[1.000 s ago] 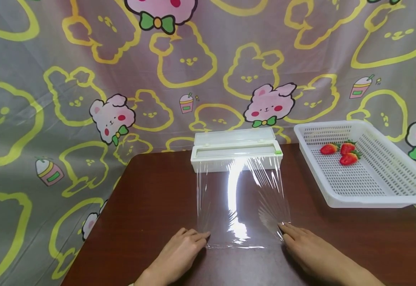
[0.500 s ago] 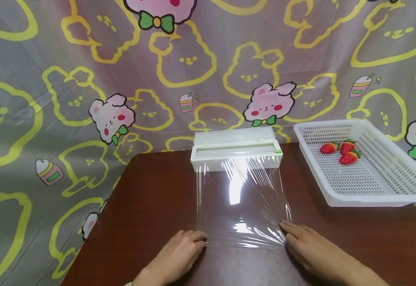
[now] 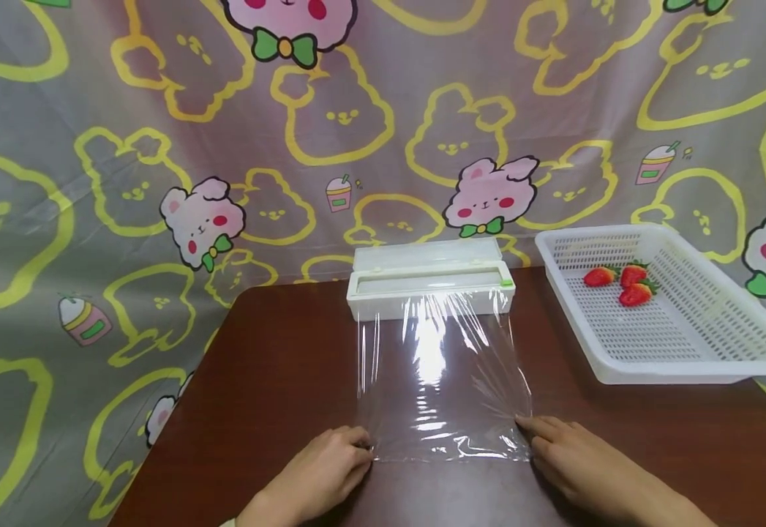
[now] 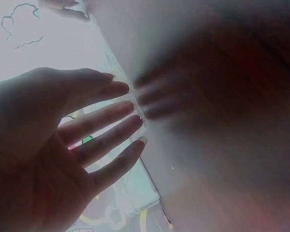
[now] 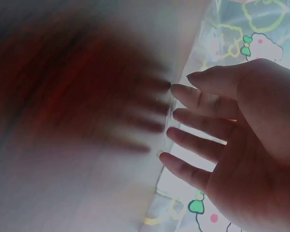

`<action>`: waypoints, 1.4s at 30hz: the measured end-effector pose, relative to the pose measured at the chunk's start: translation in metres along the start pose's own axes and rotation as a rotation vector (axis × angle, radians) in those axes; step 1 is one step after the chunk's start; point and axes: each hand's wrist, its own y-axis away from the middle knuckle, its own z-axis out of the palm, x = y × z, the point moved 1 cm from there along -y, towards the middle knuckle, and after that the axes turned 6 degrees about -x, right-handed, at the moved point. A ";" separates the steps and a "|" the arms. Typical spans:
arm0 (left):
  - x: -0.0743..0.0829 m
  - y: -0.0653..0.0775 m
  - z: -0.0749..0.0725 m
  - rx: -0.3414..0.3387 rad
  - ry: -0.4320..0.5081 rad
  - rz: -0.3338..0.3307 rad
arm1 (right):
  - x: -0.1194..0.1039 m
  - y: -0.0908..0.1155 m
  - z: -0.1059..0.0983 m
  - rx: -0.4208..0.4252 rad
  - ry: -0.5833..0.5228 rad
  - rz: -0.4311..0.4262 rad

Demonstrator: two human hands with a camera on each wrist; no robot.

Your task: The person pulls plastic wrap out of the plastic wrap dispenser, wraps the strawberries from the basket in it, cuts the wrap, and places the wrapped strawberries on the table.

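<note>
A sheet of clear plastic wrap (image 3: 396,395) stretches toward me over the table from a white cling film dispenser (image 3: 432,304), whose lid stands raised. My left hand (image 3: 326,465) rests at the sheet's near left corner; in the left wrist view its fingers (image 4: 113,121) reach down to the table, extended and slightly spread. At the right edge, close to the other corner, lies my right hand (image 3: 570,457), index fingertip against the film. Its fingers (image 5: 198,147) look relaxed in the right wrist view, with the thumb apart from the index tip.
A white plastic basket (image 3: 603,359) stands on the right side of the table, with 3 strawberries (image 3: 636,295) inside. Behind the brown table (image 3: 277,366) hangs a grey curtain (image 3: 396,80) with cartoon prints. The table's left edge slopes down beside my left hand.
The wrinkles running toward my right hand have eased and the near edge of the film lies straighter. My hands have shifted only slightly; the left fingers are now at the film's corner.
</note>
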 end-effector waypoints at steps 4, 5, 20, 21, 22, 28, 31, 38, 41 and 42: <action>-0.002 0.001 -0.004 -0.034 0.029 -0.004 | 0.000 0.000 -0.001 0.020 -0.002 -0.004; -0.003 -0.001 -0.006 -0.045 0.025 -0.003 | 0.000 0.000 -0.002 0.032 -0.002 -0.006; -0.028 -0.061 -0.038 -0.202 0.093 0.017 | 0.014 -0.059 -0.036 -0.078 0.008 -0.025; -0.032 -0.069 -0.040 -0.193 0.098 0.012 | 0.015 -0.070 -0.039 -0.080 0.014 -0.018; -0.036 -0.077 -0.042 -0.180 0.098 0.008 | 0.015 -0.081 -0.040 -0.088 0.022 0.000; -0.055 -0.119 -0.040 -0.164 0.063 -0.027 | 0.024 -0.135 -0.026 -0.149 0.060 0.115; -0.061 -0.132 -0.031 -0.218 0.055 -0.063 | 0.034 -0.148 -0.015 -0.224 0.044 0.194; -0.076 -0.144 -0.010 -0.316 0.049 -0.139 | 0.054 -0.157 0.001 -0.363 -0.053 0.316; -0.081 -0.145 -0.004 -0.327 0.077 -0.164 | 0.060 -0.156 0.006 -0.385 -0.073 0.326; -0.082 -0.145 -0.003 -0.330 0.088 -0.172 | 0.062 -0.155 0.007 -0.396 -0.080 0.332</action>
